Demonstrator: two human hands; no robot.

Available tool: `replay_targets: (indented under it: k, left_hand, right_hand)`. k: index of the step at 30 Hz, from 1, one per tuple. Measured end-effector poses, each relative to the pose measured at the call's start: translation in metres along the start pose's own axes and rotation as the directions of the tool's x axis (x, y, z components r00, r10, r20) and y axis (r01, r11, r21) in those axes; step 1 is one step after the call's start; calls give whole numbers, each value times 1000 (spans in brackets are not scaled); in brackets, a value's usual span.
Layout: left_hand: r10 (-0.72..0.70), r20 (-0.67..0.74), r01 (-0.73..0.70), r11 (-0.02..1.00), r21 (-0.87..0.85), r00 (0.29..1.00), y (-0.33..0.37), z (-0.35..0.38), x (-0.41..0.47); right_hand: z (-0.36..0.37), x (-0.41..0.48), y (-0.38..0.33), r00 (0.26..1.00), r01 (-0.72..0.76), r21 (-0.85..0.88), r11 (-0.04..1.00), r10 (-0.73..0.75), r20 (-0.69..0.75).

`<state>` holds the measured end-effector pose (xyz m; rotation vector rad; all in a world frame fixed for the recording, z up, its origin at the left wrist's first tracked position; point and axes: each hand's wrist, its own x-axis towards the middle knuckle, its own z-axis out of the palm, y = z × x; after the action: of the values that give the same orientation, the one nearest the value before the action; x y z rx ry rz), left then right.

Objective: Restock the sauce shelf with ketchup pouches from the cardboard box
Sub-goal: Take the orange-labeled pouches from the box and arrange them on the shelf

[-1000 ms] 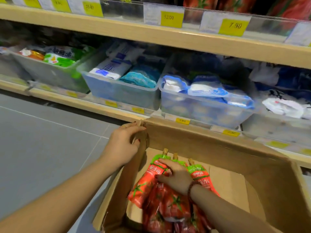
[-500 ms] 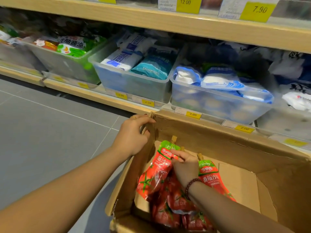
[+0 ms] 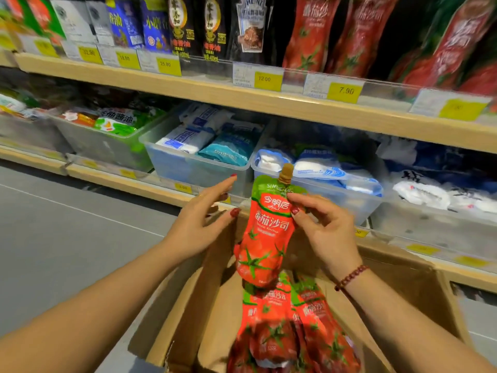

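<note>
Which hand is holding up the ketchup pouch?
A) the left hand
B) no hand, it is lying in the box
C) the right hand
C: the right hand pinches the ketchup pouch near its green top and holds it above the cardboard box, while the left hand is open beside it with straight fingers.

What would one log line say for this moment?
right hand: pinches ketchup pouch above box | left hand: fingers straight, empty, beside pouch | more pouches: in box
</note>
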<state>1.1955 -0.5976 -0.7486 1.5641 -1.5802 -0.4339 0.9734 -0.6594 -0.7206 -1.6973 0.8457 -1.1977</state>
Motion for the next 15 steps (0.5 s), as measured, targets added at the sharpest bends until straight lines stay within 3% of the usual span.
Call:
replay_targets:
  k: [3, 7, 15]
  left_hand:
    - [171, 67, -161, 979, -128, 983, 44, -9, 22]
    - [324, 157, -308, 944, -117, 933, 81, -14, 42]
    - [330, 61, -324, 942, -89, 942, 119, -10, 74]
  right_hand:
    - [-17, 25, -35, 996, 92, 30, 995, -93, 17]
    - [-36, 53, -73, 989, 148, 122, 981, -148, -10]
    - [-61, 96, -114, 988, 151, 180, 972, -146, -38]
